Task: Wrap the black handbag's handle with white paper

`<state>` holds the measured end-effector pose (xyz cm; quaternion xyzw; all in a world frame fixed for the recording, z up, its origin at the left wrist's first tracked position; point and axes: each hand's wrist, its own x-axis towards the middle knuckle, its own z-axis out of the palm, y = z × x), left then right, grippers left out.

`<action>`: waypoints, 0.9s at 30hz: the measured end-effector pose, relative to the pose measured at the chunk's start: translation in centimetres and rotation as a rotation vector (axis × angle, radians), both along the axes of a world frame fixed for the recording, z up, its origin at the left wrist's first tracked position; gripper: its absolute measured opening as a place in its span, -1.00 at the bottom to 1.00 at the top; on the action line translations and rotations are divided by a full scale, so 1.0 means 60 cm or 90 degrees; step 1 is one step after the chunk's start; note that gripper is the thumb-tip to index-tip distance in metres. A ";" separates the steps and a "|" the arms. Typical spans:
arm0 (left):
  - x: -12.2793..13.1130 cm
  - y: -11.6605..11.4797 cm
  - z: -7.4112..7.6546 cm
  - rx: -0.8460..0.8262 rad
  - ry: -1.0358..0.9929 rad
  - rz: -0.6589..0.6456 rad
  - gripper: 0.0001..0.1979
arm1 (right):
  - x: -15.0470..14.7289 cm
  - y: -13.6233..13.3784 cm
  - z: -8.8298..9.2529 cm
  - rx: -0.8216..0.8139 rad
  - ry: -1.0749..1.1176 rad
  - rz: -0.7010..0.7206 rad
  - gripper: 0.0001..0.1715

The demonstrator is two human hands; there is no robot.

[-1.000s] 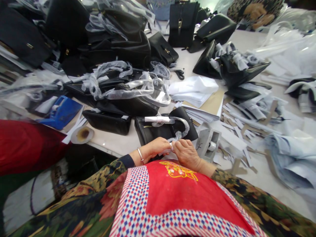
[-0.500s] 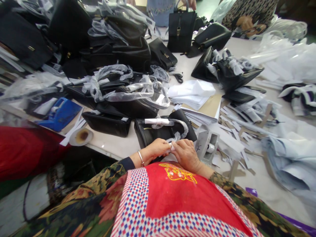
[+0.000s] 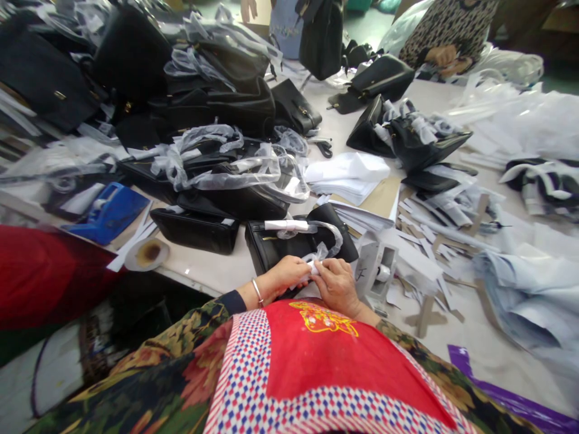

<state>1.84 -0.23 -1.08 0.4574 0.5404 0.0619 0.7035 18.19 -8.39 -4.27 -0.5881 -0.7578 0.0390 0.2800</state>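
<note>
A black handbag [image 3: 280,248] lies on the table right in front of me. One of its handles, in clear plastic with a white paper band [image 3: 289,225] around it, rests across the bag. Close to my apron, my left hand [image 3: 289,272] and my right hand [image 3: 335,282] meet at a small white paper wrap [image 3: 313,267]. Both are closed on it, fingertips pinching from either side. Clear plastic runs from the wrap toward the bag. What lies inside the wrap is hidden by my fingers.
A white tape dispenser [image 3: 376,271] stands right of my right hand, beside scattered paper strips. Stacked white paper [image 3: 348,175] lies beyond. Left are a blue tape dispenser [image 3: 108,212], a tape roll [image 3: 146,254] and piled black bags [image 3: 212,108]. Across the table, a person's hands [image 3: 446,59] work.
My hands stay pinched on the white wrap, with little movement. Across the table, a co-worker's black bag has been lifted and turned. The view has shifted slightly.
</note>
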 end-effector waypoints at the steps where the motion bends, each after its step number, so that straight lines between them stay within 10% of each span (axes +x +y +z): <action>1: 0.001 0.000 -0.001 -0.004 -0.001 0.008 -0.77 | -0.001 0.001 0.001 0.001 -0.006 0.004 -0.66; 12: -0.001 0.002 -0.012 0.008 -0.001 -0.004 -0.79 | -0.001 0.005 -0.001 -0.035 0.037 0.006 -0.66; 17: -0.003 0.002 -0.009 0.053 0.032 -0.019 -0.79 | 0.006 -0.007 0.002 -0.137 0.310 -0.125 -0.66; 21: -0.001 0.000 0.001 0.062 0.040 -0.013 -0.78 | 0.001 -0.020 -0.002 -0.443 0.625 -0.345 -0.47; 27: -0.001 -0.002 0.000 0.065 0.024 -0.017 -0.79 | -0.031 0.008 0.001 -0.610 1.067 -0.285 -0.34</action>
